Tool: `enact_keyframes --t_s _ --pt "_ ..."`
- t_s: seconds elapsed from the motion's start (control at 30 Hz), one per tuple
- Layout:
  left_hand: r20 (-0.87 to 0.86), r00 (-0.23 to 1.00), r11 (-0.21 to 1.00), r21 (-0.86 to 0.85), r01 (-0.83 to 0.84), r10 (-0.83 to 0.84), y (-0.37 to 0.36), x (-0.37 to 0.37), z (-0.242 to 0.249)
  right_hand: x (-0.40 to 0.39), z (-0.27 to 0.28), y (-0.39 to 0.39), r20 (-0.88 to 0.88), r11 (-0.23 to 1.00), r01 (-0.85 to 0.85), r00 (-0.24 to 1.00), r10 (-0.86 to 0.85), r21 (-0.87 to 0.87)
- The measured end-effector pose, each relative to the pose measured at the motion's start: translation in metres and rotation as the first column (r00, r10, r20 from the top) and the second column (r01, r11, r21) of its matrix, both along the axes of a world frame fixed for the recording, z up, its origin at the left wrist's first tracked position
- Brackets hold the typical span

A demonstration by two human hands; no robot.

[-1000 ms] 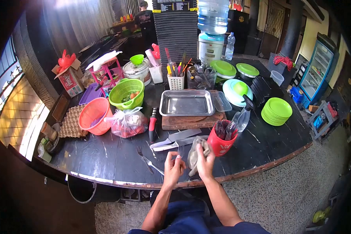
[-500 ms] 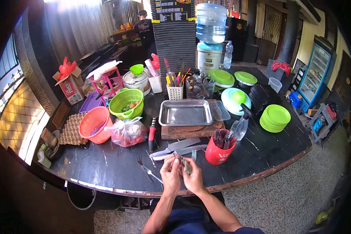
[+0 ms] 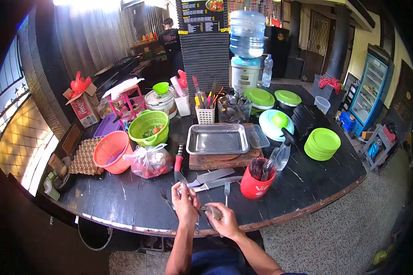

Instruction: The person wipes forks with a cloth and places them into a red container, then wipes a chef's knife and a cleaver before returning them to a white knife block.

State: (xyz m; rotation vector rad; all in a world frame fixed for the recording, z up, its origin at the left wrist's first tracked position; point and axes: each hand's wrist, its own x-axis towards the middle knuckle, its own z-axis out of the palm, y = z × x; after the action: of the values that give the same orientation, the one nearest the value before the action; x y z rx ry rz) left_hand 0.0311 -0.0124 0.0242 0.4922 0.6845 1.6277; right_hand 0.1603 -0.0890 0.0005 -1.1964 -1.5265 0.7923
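My left hand (image 3: 185,207) is raised over the near edge of the black table (image 3: 124,197) and grips a metal fork (image 3: 181,178) whose tines point away from me. Just to its right, my right hand (image 3: 223,222) is closed around a bunched grey cloth (image 3: 213,211), close to the fork's handle end. Another fork (image 3: 226,191) lies on the table beyond my right hand, and a third fork (image 3: 164,196) lies left of my left hand. A red cup (image 3: 255,185) filled with cutlery stands to the right.
Two large knives (image 3: 213,179), a red-handled knife (image 3: 178,161), a steel tray (image 3: 217,138) on a wooden board, a bag of produce (image 3: 149,160), orange (image 3: 109,151) and green baskets (image 3: 147,124), a spray bottle (image 3: 281,152) and stacked green plates (image 3: 323,143) fill the table. A person (image 3: 171,36) stands far back.
My hands have parted: the left rose to the left holding a fork, the right dropped nearer me with the cloth. One second ago the cloth was beside the red cup.
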Motion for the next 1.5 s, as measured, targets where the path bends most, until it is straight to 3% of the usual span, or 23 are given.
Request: enact_keyframes --t_s 0.07,0.13,0.2,0.27,0.3,0.33,0.4,0.57,0.67,0.7,0.8,0.93,1.0,1.03,1.1,1.13,1.2,1.23,1.3,1.33,1.4,1.5 --pt "-0.157 0.983 0.995 -0.018 0.095 -0.096 -0.002 -0.007 -0.002 -0.001 0.007 0.003 -0.098 0.959 0.263 0.962 -0.253 0.105" --pt "-0.304 0.935 0.983 -0.088 0.161 -0.18 -0.014 0.002 -0.004 0.001 0.01 0.012 -0.112 0.905 0.359 0.933 -0.342 0.23" --pt "-0.374 0.856 0.932 -0.091 0.351 -0.358 -0.025 0.013 -0.015 0.006 0.017 0.017 -0.059 0.884 0.335 0.941 -0.334 0.326" --pt "-0.508 0.816 0.96 -0.093 0.265 -0.274 -0.045 0.037 -0.021 0.015 0.016 0.021 -0.003 0.876 0.31 0.943 -0.333 0.368" --pt "-0.596 0.774 0.965 -0.003 0.263 -0.213 -0.052 0.042 -0.021 0.019 0.014 0.023 0.052 0.869 0.283 0.942 -0.331 0.405" --pt "-0.545 0.773 0.937 -0.077 0.34 -0.325 -0.057 0.04 -0.018 0.023 0.014 0.026 0.054 0.869 0.281 0.942 -0.331 0.408" --pt "-0.447 0.78 0.884 -0.056 0.465 -0.438 -0.055 0.037 -0.021 0.029 0.013 0.032 0.029 0.802 0.357 0.907 -0.421 0.479" --pt "-0.416 0.741 0.842 -0.137 0.522 -0.527 -0.063 0.034 -0.013 0.028 0.018 0.04 -0.096 0.793 0.459 0.882 -0.462 0.4" --pt "-0.351 0.773 0.846 -0.156 0.509 -0.529 -0.064 0.036 -0.014 0.019 0.007 0.029 -0.466 0.952 0.305 0.842 -0.271 -0.001" --pt "-0.427 0.778 0.883 -0.136 0.449 -0.461 -0.064 0.036 -0.019 0.018 0.001 0.024 -0.47 0.969 0.24 0.85 -0.239 -0.058" --pt "-0.513 0.776 0.925 -0.114 0.362 -0.367 -0.062 0.033 -0.024 0.009 -0.008 0.016 -0.464 0.966 0.245 0.849 -0.254 -0.08" --pt "-0.773 0.602 0.942 0.017 0.335 -0.2 -0.058 0.028 -0.033 0.014 -0.005 0.014 -0.483 0.951 0.308 0.83 -0.278 -0.018" --pt "-0.8 0.556 0.926 0.001 0.376 -0.225 -0.059 0.026 -0.031 0.021 0.005 0.016 -0.487 0.931 0.364 0.811 -0.323 -0.011" --pt "-0.8 0.559 0.927 0.009 0.375 -0.218 -0.06 0.026 -0.03 0.025 0.013 0.013 -0.519 0.929 0.37 0.792 -0.322 -0.012" --pt "-0.661 0.678 0.931 -0.088 0.355 -0.321 -0.062 0.025 -0.027 0.032 0.009 0.015 -0.5 0.918 0.396 0.791 -0.352 -0.02" --pt "-0.662 0.68 0.932 -0.08 0.355 -0.316 -0.06 0.025 -0.025 0.033 0.008 0.013 -0.508 0.918 0.394 0.783 -0.359 -0.042" --pt "-0.437 0.842 0.94 -0.026 0.339 -0.316 -0.058 0.024 -0.023 0.027 0.005 0.007 -0.495 0.941 0.333 0.808 -0.32 -0.065" --pt "-0.436 0.844 0.941 -0.023 0.337 -0.313 -0.057 0.027 -0.022 0.021 0.005 0.001 -0.489 0.954 0.289 0.823 -0.29 -0.081" --pt "-0.346 0.93 0.979 0.11 0.171 -0.124 -0.054 0.036 -0.019 0.005 -0.014 -0.008 -0.422 0.969 0.24 0.874 -0.241 -0.056" --pt "-0.29 0.957 0.982 0.17 0.081 -0.028 -0.053 0.038 -0.018 -0.002 -0.022 -0.012 -0.395 0.973 0.222 0.89 -0.228 -0.062" --pt "-0.28 0.959 0.987 0.14 0.084 -0.042 -0.053 0.035 -0.018 -0.008 -0.023 -0.017 -0.358 0.987 0.163 0.921 -0.155 -0.008" --pt "-0.135 0.981 0.987 0.058 0.15 -0.141 -0.056 0.03 -0.012 -0.001 -0.015 -0.017 -0.259 0.988 0.152 0.953 -0.155 -0.03"
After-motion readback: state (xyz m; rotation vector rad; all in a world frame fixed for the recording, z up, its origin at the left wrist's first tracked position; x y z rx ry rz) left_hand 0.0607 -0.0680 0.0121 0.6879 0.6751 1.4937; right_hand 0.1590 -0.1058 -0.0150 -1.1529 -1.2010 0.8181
